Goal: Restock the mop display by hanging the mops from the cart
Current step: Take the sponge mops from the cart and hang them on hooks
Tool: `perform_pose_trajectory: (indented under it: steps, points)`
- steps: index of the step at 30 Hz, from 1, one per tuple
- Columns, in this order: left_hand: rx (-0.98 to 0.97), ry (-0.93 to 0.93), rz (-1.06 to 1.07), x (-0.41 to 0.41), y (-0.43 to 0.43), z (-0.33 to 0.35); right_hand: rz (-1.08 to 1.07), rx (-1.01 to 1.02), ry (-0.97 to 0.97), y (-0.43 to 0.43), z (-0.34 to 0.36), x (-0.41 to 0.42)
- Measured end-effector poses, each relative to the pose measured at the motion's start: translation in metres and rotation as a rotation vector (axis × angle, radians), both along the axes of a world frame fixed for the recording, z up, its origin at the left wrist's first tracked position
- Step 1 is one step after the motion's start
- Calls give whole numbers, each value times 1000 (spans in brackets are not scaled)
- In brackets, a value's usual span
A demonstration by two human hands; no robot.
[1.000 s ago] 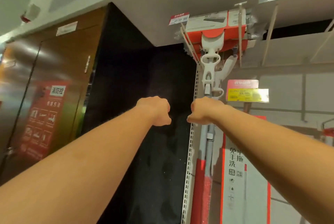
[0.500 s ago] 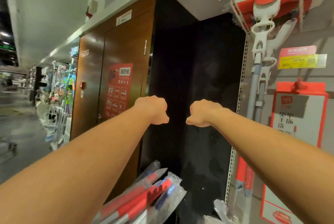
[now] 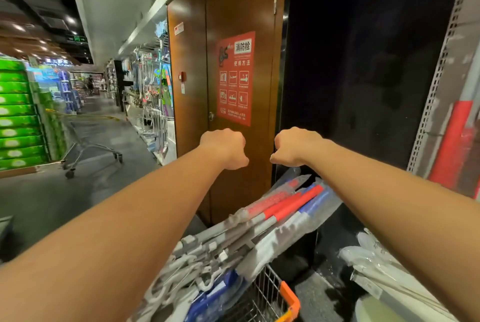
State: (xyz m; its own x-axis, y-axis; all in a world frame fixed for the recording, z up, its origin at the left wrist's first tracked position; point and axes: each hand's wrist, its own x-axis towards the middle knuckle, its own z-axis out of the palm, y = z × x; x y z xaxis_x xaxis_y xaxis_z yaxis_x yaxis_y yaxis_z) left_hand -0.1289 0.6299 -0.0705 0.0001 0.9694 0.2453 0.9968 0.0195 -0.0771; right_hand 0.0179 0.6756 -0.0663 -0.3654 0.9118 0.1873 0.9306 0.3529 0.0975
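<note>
Both my arms stretch straight out in front of me. My left hand (image 3: 224, 149) and my right hand (image 3: 294, 146) are curled into fists and hold nothing. Below them lies a bundle of plastic-wrapped mops (image 3: 265, 220) with red, blue and grey handles, resting across a wire cart (image 3: 272, 295) with an orange corner. The handles point up toward my right hand without touching it. At the far right edge, a red-sleeved mop (image 3: 452, 140) hangs against the perforated upright of the display (image 3: 439, 67).
A brown door with a red fire-hydrant notice (image 3: 235, 77) stands straight ahead beside a black panel (image 3: 363, 62). An empty shopping cart (image 3: 88, 140) stands in the aisle on the left near green stacked boxes (image 3: 15, 114). More wrapped goods (image 3: 376, 264) lie at lower right.
My view has swung down and left, from the hung mop head on the top hooks to the cart of mops. Both fists stay held out, unchanged.
</note>
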Motion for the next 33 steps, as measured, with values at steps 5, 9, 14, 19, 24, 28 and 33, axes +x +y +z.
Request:
perform_pose_trajectory:
  steps: [5,9,14,19,24,28,33]
  points:
    - [-53,-19,60,-26,-18,-25,63,-49,-12,-8,-32,-23]
    - [-92,-16,120,-36,-32,-41,126,-62,-9,-9,-50,-29]
    - [-130,-39,235,-29,-49,-61,245,-100,-29,-11,-67,-33]
    - [-122,-81,409,-12,-65,-74,383,-131,-87,-18,-79,-27]
    - [-110,-122,584,20,-90,-99,540,-153,-120,-32,-98,-11]
    - [-68,-178,732,43,-120,-118,651,-169,-127,-46,-115,-4]
    - [-7,-258,894,54,-161,-134,748,-271,-27,-64,-129,-10]
